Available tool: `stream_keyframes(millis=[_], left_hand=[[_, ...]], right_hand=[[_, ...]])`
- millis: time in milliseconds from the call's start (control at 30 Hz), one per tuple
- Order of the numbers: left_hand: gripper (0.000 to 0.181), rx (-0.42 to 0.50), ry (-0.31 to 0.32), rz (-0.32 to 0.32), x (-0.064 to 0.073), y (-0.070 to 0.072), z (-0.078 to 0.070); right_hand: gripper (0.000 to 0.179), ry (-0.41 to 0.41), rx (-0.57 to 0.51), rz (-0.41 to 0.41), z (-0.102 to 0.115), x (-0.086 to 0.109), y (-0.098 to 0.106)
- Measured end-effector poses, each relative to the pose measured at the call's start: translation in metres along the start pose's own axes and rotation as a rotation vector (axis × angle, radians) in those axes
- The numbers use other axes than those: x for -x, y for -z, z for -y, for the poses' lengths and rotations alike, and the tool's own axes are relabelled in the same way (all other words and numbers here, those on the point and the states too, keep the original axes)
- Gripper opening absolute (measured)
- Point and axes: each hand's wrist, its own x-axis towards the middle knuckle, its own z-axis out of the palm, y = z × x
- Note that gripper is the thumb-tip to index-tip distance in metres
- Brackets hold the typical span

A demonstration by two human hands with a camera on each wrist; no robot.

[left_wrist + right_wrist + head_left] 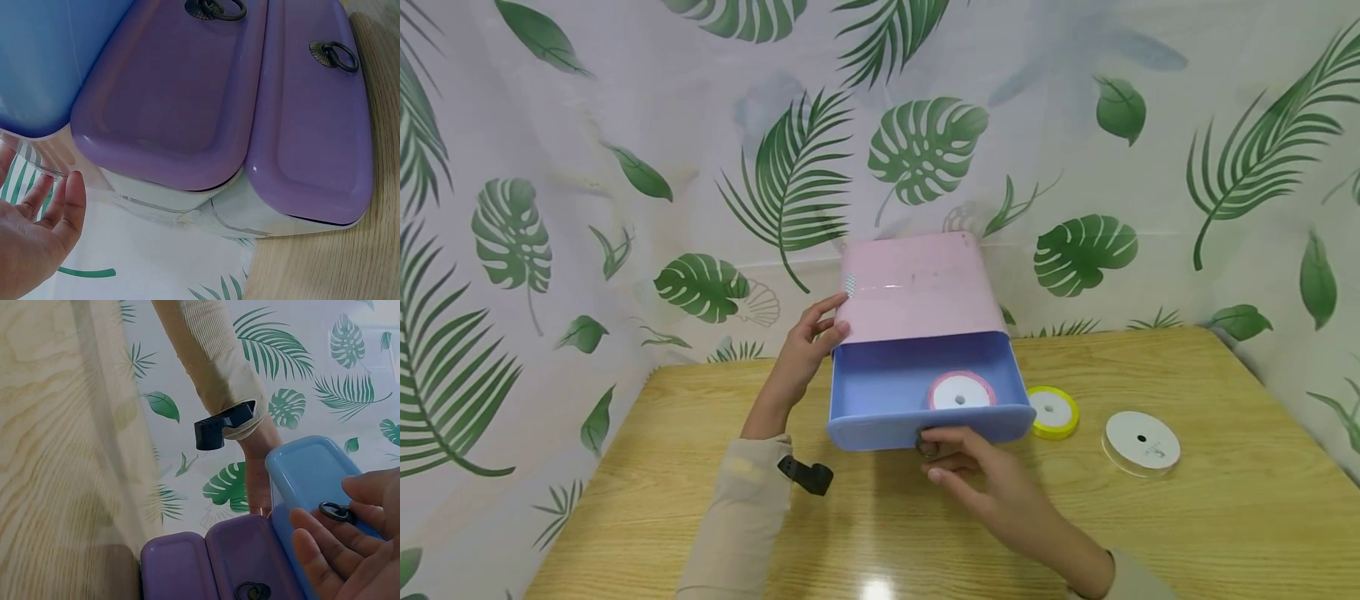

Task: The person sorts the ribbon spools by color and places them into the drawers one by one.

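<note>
Left hand [802, 350]: is resting against the left side of the pink casing [921, 292], fingers lying relaxed.
Right hand [996, 483]: is pinching the ring pull [337, 511].
Blue drawer [880, 431]: is projecting partly from the casing, above two purple drawers [175, 94].
Pink-rimmed spool [953, 389]: is lying inside the blue drawer, toward its right.
Yellow-rimmed spool [1052, 412], white spool [1141, 440]: are lying on the counter [1225, 525], right of the drawer.
</note>
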Motion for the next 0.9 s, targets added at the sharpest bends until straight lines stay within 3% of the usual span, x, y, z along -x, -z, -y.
stream_keyframes(millis=[367,667,900], left_hand=[[0.052,0.004,0.014,-0.004,-0.001,0.0,-0.002],[0.051,0.018,0.019,-0.007,-0.001,0.0,0.0],[0.052,0.028,0.008,-0.002,-0.002,0.001,0.001]], right_hand=[[0.026,-0.087,-0.175,-0.07,-0.002,-0.006,-0.003],[0.027,-0.065,-0.251,-0.095,-0.003,-0.02,0.001],[0.029,-0.083,-0.25,-0.117,-0.005,-0.032,0.004]])
